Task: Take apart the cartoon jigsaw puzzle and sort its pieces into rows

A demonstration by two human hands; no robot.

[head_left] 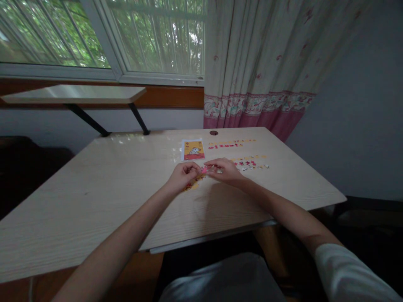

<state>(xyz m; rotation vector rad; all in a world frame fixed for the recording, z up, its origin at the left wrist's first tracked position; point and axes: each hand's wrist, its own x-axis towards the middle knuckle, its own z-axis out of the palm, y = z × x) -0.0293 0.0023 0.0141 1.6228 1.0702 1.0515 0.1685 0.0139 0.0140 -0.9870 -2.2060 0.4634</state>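
Note:
Over the middle of the table, my left hand (182, 175) and my right hand (225, 170) meet, fingertips almost touching. Between them is a small pink-red puzzle piece (204, 170), pinched by both hands; its exact outline is too small to make out. Just below lies a cluster of yellow and red puzzle pieces (192, 185), partly covered by my left hand. Behind my hands a picture card (194, 150) shows a white animal on yellow and red. Rows of red, yellow and white puzzle pieces (247, 163) are laid out beside my right hand.
Farther back on the light wooden table (119, 180) run more rows of puzzle pieces (225, 146). A round cable hole (213, 133) is near the back edge. At the back left stands a raised shelf (75, 94) on black legs. A curtain (252, 84) hangs behind the table.

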